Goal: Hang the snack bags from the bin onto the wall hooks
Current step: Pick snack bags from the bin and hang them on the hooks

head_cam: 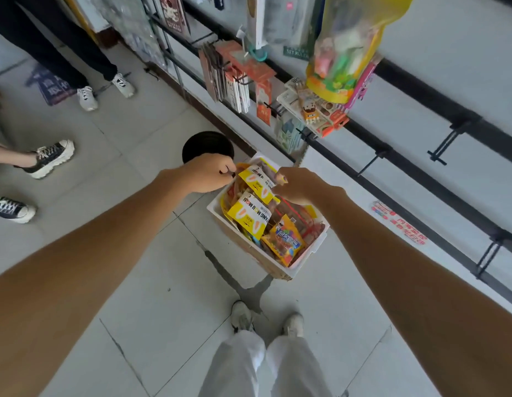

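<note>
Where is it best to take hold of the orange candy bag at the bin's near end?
Likely pinch the orange candy bag by its far edge, from above: it lies face-up on the pile with that end free, while the white bin wall crowds its near end.

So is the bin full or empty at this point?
Full: bags are piled to the bin rim, some sticking above it.
</note>
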